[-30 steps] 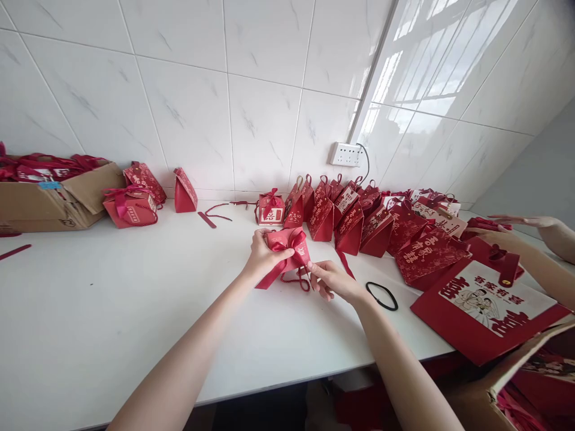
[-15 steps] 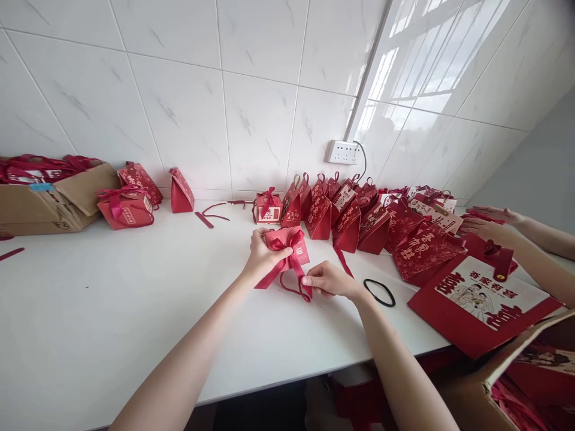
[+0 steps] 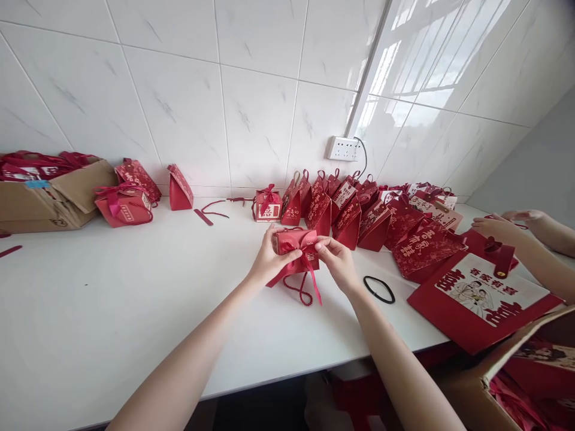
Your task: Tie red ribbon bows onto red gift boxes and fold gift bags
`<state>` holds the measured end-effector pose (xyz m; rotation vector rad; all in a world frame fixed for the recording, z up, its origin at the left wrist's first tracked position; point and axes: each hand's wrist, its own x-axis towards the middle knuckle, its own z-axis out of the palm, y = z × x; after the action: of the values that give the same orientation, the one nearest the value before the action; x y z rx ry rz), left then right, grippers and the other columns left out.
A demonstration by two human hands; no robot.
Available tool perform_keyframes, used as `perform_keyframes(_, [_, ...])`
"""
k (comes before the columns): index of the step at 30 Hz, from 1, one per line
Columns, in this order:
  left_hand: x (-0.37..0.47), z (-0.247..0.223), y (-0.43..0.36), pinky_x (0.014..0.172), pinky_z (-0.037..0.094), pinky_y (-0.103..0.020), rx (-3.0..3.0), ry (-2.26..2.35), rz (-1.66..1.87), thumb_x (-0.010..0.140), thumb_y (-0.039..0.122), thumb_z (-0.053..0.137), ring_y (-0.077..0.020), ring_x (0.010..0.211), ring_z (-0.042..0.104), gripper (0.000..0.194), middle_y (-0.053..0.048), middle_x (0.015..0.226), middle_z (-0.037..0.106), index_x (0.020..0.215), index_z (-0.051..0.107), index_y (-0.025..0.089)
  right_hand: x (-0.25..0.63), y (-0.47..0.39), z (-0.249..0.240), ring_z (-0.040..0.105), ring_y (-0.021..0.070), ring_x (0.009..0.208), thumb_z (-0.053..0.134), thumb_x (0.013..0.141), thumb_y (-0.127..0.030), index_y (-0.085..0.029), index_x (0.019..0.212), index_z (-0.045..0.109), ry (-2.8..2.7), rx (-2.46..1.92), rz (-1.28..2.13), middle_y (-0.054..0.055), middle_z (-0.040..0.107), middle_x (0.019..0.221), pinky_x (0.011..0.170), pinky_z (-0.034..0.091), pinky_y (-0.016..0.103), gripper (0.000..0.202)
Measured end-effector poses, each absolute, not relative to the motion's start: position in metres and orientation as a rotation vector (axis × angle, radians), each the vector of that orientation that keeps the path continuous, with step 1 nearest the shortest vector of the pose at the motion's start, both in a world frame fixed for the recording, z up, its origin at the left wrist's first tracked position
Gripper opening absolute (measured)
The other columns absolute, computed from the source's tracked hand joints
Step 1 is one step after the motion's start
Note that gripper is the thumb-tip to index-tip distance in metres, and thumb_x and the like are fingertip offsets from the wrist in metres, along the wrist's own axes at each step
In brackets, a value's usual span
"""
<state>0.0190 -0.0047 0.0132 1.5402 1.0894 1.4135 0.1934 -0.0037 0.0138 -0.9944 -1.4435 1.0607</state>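
Observation:
A small red gift box point(image 3: 284, 240) is held over the table between both hands, with a red ribbon bow point(image 3: 307, 256) on its front. My left hand point(image 3: 269, 257) grips the box's left side, its thumb lying on the bow. On the other side, my right hand point(image 3: 333, 254) pinches the bow's right loop between thumb and fingertips. A twisted red cord point(image 3: 302, 293) dangles below the box beside a loose ribbon tail. Behind it stands a similar red box point(image 3: 268, 206) with a bow on top.
Rows of red bags point(image 3: 345, 221) stand along the wall. A black loop point(image 3: 380, 290) and a large red bag point(image 3: 476, 293) lie right, near a co-worker's hands point(image 3: 498, 227). Cardboard boxes sit at far left point(image 3: 81, 200) and lower right point(image 3: 480, 389).
My right hand has moved up from the hanging cord and ribbon tail to the bow's right side. The box has turned and shifted slightly right in my left hand.

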Motion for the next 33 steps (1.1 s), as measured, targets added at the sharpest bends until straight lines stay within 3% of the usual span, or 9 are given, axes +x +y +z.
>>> perform_keyframes(4, [0.0176, 0.0084, -0.0042, 0.102, 0.038, -0.04, 1.614, 1.175, 1.617, 0.074, 0.036, 0.067, -0.024, 0.132, 0.035, 0.045, -0.008, 0.135, 0.043, 0.113, 0.045, 0.027, 0.1921, -0.0034, 0.0154, 0.06, 0.0202, 0.088, 0.073, 0.063, -0.056, -0.019, 0.07, 0.057, -1.324, -0.962, 1.116, 0.007, 0.064, 0.097, 0.086, 0.05, 0.039, 0.04])
perform_keyframes(9, [0.0157, 0.0048, -0.0061, 0.096, 0.043, -0.042, 1.941, 1.224, 1.856, 0.079, 0.031, 0.064, -0.0236, 0.123, 0.043, 0.026, -0.009, 0.123, 0.046, 0.099, 0.048, 0.024, 0.1908, -0.0038, 0.0154, 0.06, 0.0178, 0.082, 0.073, 0.064, -0.052, -0.018, 0.068, 0.059, -1.306, -0.955, 1.097, 0.006, 0.065, 0.088, 0.085, 0.051, 0.037, 0.037])
perform_keyframes(13, [0.0129, 0.0079, -0.0074, 0.098, 0.04, -0.044, 2.149, 1.324, 1.82, 0.082, 0.028, 0.062, -0.0239, 0.114, 0.047, 0.012, -0.007, 0.11, 0.049, 0.084, 0.05, 0.023, 0.1911, -0.0039, 0.0154, 0.061, 0.0173, 0.081, 0.073, 0.064, -0.052, -0.019, 0.067, 0.06, -1.302, -0.98, 1.073, 0.005, 0.065, 0.085, 0.084, 0.052, 0.037, 0.036])
perform_keyframes(18, [0.0113, 0.01, -0.0059, 0.088, 0.044, -0.042, 2.102, 1.403, 1.829, 0.08, 0.028, 0.062, -0.0233, 0.1, 0.05, 0.019, -0.005, 0.095, 0.05, 0.071, 0.047, 0.022, 0.191, -0.0039, 0.0153, 0.062, 0.0191, 0.085, 0.074, 0.062, -0.052, -0.018, 0.065, 0.058, -1.3, -1.005, 1.014, 0.007, 0.066, 0.094, 0.082, 0.053, 0.036, 0.037])
perform_keyframes(23, [0.0125, 0.0078, -0.0033, 0.08, 0.05, -0.035, 1.896, 1.244, 1.811, 0.081, 0.031, 0.059, -0.0167, 0.082, 0.055, 0.016, -0.001, 0.082, 0.052, 0.078, 0.045, 0.023, 0.1917, -0.0033, 0.0145, 0.063, 0.0219, 0.095, 0.072, 0.065, -0.05, -0.017, 0.064, 0.058, -1.27, -1.0, 0.986, 0.011, 0.064, 0.11, 0.084, 0.053, 0.037, 0.036])
perform_keyframes(33, [0.0119, 0.0143, -0.007, 0.082, 0.049, -0.033, 1.597, 1.222, 1.635, 0.077, 0.04, 0.062, -0.0162, 0.081, 0.06, 0.021, 0.0, 0.08, 0.059, 0.08, 0.052, 0.022, 0.193, -0.0023, 0.0142, 0.063, 0.018, 0.084, 0.074, 0.064, -0.049, -0.018, 0.067, 0.06, -1.23, -0.987, 1.029, 0.007, 0.066, 0.095, 0.081, 0.055, 0.037, 0.035])
